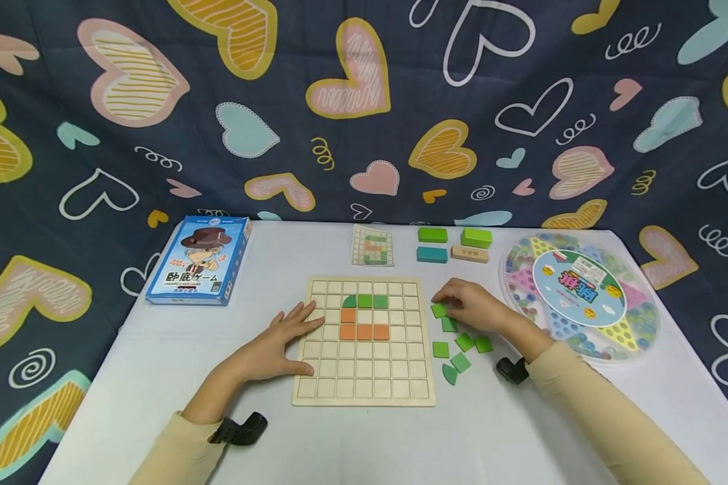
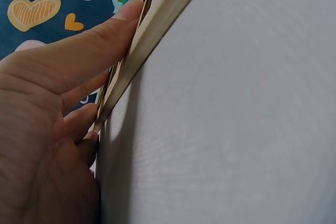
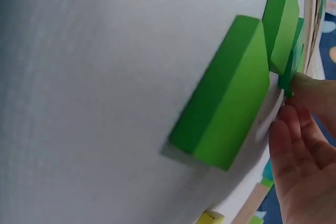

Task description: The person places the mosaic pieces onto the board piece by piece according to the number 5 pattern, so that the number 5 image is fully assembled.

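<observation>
A wooden grid board (image 1: pixel 364 397) lies in front of me. Green tiles (image 1: pixel 365 301), one with a rounded corner, make a row on it, with orange tiles (image 1: pixel 364 332) below. My left hand (image 1: pixel 273 347) rests on the board's left edge, fingers spread; in the left wrist view its thumb (image 2: pixel 118 22) lies along the rim. To the right of the board, my right hand (image 1: pixel 476 306) reaches down with bent fingers, fingertips right at a bright green tile (image 1: pixel 439 310). A darker green tile (image 3: pixel 285 80) is beside the thumb in the right wrist view. I cannot tell whether the fingers pinch a tile.
Several loose green tiles (image 1: pixel 461 362) lie near the board's right edge. Behind stand a pattern card (image 1: pixel 373 246), green blocks (image 1: pixel 433 234), a teal block (image 1: pixel 432 254) and a wooden block (image 1: pixel 470 254). A blue game box (image 1: pixel 197 263) is left, a round marble game (image 1: pixel 579 289) right.
</observation>
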### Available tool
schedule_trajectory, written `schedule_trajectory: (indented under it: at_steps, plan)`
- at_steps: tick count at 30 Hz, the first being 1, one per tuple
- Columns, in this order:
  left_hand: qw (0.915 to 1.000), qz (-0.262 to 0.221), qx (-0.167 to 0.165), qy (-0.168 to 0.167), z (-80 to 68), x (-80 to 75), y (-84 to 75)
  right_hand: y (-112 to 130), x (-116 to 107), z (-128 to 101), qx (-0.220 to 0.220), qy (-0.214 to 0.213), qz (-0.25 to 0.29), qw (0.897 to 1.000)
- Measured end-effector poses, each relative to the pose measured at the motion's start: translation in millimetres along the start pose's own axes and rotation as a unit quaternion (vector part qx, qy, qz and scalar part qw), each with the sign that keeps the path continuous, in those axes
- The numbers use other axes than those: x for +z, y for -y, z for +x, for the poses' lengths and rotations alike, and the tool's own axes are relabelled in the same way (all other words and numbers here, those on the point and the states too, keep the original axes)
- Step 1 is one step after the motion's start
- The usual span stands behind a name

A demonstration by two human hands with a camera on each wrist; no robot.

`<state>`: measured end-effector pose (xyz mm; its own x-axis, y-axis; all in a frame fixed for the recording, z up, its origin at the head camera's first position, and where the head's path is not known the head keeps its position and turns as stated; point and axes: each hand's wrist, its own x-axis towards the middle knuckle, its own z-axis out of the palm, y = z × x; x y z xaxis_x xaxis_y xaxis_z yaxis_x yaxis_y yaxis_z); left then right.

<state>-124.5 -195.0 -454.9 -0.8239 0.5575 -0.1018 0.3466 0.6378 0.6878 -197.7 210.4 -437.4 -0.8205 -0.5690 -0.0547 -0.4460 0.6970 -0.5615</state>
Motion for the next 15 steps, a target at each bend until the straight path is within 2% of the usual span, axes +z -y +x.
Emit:
schedule_trajectory:
  at_steps: [10, 15]
  plan:
    - [1.0, -0.002, 0.0, -0.001, 0.6, 0.3, 2.3, 5, -1, 3, -0.008, 0.008, -0.041, 0.999]
    - [1.0, -0.002, 0.002, -0.001, 0.5, -0.1, 2.3, 15, -1, 8, -0.005, -0.024, -0.008, 1.0]
